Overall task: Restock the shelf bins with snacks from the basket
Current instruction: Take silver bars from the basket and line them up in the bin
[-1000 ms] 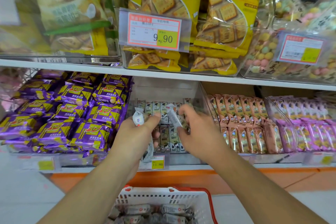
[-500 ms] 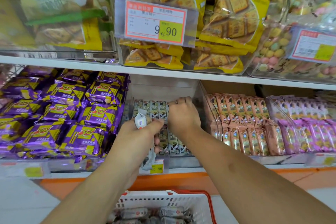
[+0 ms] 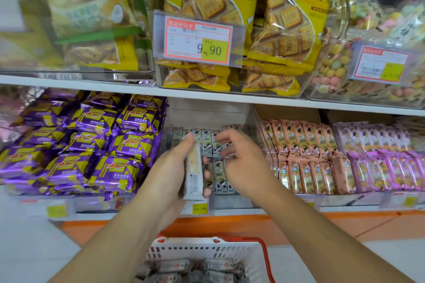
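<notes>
- Basket (image 3: 207, 251) at 6 o'clock: cut off by the bottom edge.
- Bags (image 3: 69, 18) at 10 o'clock: blurred, print unreadable.
- Price tag (image 3: 380, 64) at 3 o'clock: figures too smeared to read.

Basket (image 3: 202, 250) below the shelf; middle bin (image 3: 232, 200) between two fuller bins.

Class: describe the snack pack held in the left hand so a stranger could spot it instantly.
Find the lower shelf's middle clear bin, between purple and peach packs. In front of it, the left hand grips a white snack pack upright, the only pack outside bin or basket.
</notes>
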{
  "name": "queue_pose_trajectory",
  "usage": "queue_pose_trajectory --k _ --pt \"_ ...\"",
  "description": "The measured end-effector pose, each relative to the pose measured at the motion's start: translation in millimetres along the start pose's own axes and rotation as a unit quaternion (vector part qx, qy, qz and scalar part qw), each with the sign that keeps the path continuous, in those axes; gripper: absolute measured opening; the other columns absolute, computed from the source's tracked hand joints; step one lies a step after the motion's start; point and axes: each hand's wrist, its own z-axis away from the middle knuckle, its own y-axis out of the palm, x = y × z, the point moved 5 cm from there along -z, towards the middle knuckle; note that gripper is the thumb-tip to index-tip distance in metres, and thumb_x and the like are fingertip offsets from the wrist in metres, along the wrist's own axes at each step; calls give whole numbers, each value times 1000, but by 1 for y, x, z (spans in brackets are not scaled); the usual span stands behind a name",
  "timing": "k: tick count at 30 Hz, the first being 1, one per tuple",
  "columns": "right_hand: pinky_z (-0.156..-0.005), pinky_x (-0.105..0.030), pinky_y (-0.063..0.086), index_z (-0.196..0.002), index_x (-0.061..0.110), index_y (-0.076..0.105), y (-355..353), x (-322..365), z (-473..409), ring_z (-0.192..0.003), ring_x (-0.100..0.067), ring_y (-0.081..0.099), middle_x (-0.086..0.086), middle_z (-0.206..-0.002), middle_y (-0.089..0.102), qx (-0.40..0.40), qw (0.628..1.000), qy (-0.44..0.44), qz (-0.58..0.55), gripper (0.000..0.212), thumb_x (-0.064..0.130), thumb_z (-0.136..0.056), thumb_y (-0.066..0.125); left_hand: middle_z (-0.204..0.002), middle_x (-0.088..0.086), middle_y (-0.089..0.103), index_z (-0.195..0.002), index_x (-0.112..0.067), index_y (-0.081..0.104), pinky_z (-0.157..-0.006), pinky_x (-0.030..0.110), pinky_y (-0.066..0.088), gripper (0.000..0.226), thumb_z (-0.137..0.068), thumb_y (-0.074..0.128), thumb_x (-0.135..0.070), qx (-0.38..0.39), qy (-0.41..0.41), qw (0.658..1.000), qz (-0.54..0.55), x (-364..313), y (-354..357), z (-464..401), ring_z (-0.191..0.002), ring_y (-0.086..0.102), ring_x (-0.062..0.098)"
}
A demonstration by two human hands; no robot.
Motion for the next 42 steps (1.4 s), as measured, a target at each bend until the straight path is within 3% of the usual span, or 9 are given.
queue_pose_trajectory --k 8,11,17,20,24,28,33,38,42 --pt "-107 -15 39 -144 30 56 -5 31 18 -140 0 40 21 -148 43 56 982 -183 5 78 -22 -85 49 -74 12 60 -97 -13 78 -38 25 39 52 -98 56 -61 9 -31 998 -58 -4 -3 -3 -47 54 24" --pt "-116 -25 36 -141 35 59 -5 30 16 -139 0 41 23 -143 50 68 978 -193 37 64 -5 -91 65 -77 12 72 -121 -6 72 -40 31 51 52 -105 48 -50 24 -61 994 -87 -8 -1 -10 -53 66 24" --pt "-93 -27 52 -116 39 70 -11 12 8 -105 -3 62 18 -109 69 90 989 -113 7 35 14 -92 76 -97 21 77 -115 -8 71 -60 53 64 34 -97 66 -37 36 -16 991 -124 -10 0 9 -85 77 38" --pt "-92 -42 57 -113 37 70 -14 4 4 -98 -14 67 9 -103 70 92 992 -72 -42 34 12 -91 78 -98 19 77 -116 -10 71 -74 55 63 30 -97 68 -32 27 18 990 -140 -15 -5 7 -90 75 37" --pt "-87 -41 60 -123 35 64 -20 -3 0 -93 -16 71 5 -103 68 46 992 -33 -116 29 20 -98 71 -105 22 75 -114 0 73 -80 55 63 28 -97 69 -23 48 23 989 -136 -12 -4 9 -85 74 30" --pt "-71 -42 63 -119 25 65 -26 3 1 -83 -22 73 -4 -112 67 -21 983 -10 -183 31 1 -104 52 -106 20 76 -113 0 73 -74 49 64 26 -102 61 -21 41 21 992 -117 -7 -2 8 -82 73 27" --pt "-76 -55 58 -96 31 59 -25 1 6 -85 -28 67 0 -100 61 -60 995 -11 -85 40 -9 -91 56 -92 17 70 -115 0 70 -59 40 61 26 -102 60 -20 -17 29 997 -74 -7 -6 6 -70 68 23" --pt "-74 -25 55 -107 36 55 8 20 20 -87 -2 64 12 -104 62 41 997 9 -59 25 32 -92 75 -106 36 68 -118 7 66 -69 40 56 36 -93 61 -17 -72 38 996 -26 0 -14 -3 -81 67 33" --pt "-71 -38 58 -104 31 51 26 18 16 -80 -10 64 7 -96 63 -24 999 24 -12 36 48 -85 76 -113 22 74 -117 -7 74 -94 41 55 35 -99 54 -29 -12 19 998 -53 8 -6 -5 -107 72 30"
